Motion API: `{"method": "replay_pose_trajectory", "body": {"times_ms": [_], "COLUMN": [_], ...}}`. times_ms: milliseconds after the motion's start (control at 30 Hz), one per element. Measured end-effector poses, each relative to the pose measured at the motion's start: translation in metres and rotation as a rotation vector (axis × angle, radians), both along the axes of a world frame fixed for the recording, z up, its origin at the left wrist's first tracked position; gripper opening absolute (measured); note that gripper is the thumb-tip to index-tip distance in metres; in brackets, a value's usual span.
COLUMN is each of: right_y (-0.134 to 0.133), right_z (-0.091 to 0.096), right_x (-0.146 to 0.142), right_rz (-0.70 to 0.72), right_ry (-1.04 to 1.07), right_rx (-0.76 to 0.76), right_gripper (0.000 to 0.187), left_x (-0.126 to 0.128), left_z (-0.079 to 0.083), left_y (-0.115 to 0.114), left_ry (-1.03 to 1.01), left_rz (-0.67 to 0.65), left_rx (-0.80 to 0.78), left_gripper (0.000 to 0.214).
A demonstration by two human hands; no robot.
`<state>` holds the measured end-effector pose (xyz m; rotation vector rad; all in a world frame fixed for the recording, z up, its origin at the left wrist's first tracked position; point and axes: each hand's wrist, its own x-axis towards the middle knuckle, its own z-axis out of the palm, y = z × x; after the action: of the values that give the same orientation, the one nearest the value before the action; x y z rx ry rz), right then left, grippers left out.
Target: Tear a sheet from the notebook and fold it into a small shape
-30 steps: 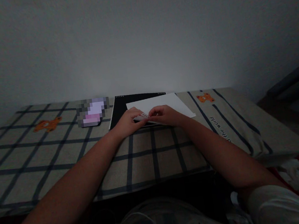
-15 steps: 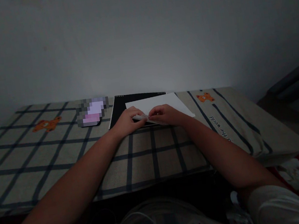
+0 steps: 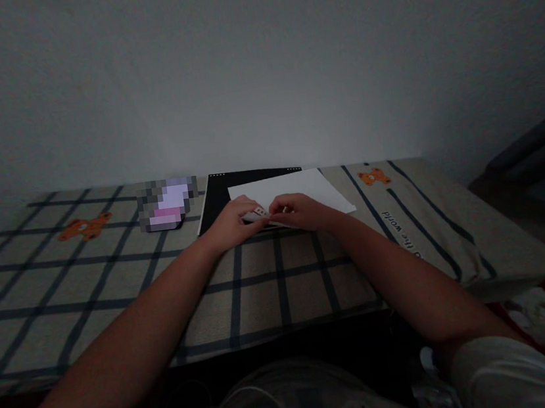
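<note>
Because it looks light and stiff, hold white printed piece [image 3: 260, 211] by its edges | Position: near edge of black pad [image 3: 219, 197] | Left hand [image 3: 235, 224]: fingers clamped on it | Right hand [image 3: 302, 212]: fingers' closure indeterminable

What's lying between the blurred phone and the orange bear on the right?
In the head view: a black pad, partly covered by a white sheet, with the left hand and right hand at its near edge. Striped cloth shows on either side.
</note>
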<state>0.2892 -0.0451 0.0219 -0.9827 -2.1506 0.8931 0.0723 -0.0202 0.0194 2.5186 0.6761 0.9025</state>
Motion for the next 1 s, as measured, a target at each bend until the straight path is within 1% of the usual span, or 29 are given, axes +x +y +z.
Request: {"method": "replay_pose_trajectory", "body": {"times_ms": [100,167,233,333,533,733,867,1000], "right_y": [-0.0002,0.0,0.0007,0.0019,0.0012,-0.001,-0.0022,-0.0026], "right_z": [0.0009,0.0011,0.0008,0.0002,0.001,0.002,0.0026,0.0029], "right_x": [-0.0011,-0.0009,0.0003,0.0028,0.0024,0.001,-0.0003,-0.0018], "right_rz": [0.011,0.0,-0.004,-0.004,-0.015,-0.003,0.023,0.045], "right_ry": [0.013,0.031,0.045,0.04,0.012,0.035,0.031,0.037], "right_rx": [0.049,0.019,-0.043,-0.102,-0.105,-0.13,-0.109,-0.036], "right_gripper": [0.031,0.03,0.029,0.026,0.025,0.027,0.028,0.028], "left_x": [-0.0003,-0.0007,-0.0012,-0.0018,-0.0018,-0.0012,-0.0008,-0.0007], "left_z": [0.0008,0.0015,0.0017,0.0015,-0.0002,-0.0001,0.0008,-0.0002], "left_y": [-0.0007,-0.0013,-0.0016,-0.0011,0.0011,-0.0001,-0.001,-0.0001], "left_ry": [-0.028,-0.042,-0.047,-0.021,0.041,-0.001,0.004,-0.018], "left_rz": [0.003,0.01,0.022,0.033,0.001,-0.035,-0.04,-0.047], "left_rx": [-0.014,-0.021,-0.023,-0.02,-0.02,-0.009,-0.021,-0.051], "left_gripper": [0.02,0.02,0.019,0.018,0.021,0.022,0.021,0.024]}}
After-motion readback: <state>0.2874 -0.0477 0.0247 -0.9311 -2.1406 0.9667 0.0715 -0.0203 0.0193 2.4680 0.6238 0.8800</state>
